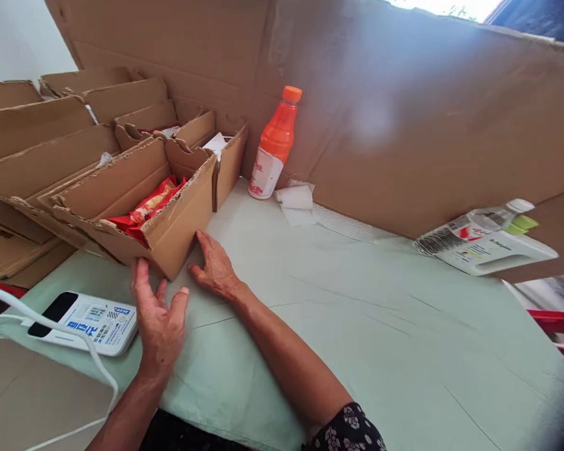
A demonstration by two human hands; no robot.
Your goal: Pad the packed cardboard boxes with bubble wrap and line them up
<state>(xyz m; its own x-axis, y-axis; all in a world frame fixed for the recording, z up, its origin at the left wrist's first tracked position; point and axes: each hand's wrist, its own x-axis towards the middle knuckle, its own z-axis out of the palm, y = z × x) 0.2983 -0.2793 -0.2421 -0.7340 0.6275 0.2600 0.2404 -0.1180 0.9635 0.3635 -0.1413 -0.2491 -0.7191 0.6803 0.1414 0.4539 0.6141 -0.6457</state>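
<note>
An open cardboard box (181,222) stands at the left of the table, with a red snack packet (145,210) lying inside. My left hand (160,316) is at the box's near end, fingers apart, with the fingertips at its lower edge. Against the box's right side rests my right hand (216,266), low on the table, its fingers stretched out. Neither hand is wrapped round anything. Just left of my left hand lies a white power bank (106,326) with a dark end and a white cable (91,347) attached.
More cardboard boxes (42,150) crowd the left side. An orange bottle (275,144) stands at the back near some white paper (296,199). A clear plastic bottle (474,225) and a white jug (498,254) lie at the right. A tall cardboard wall (404,125) closes off the back.
</note>
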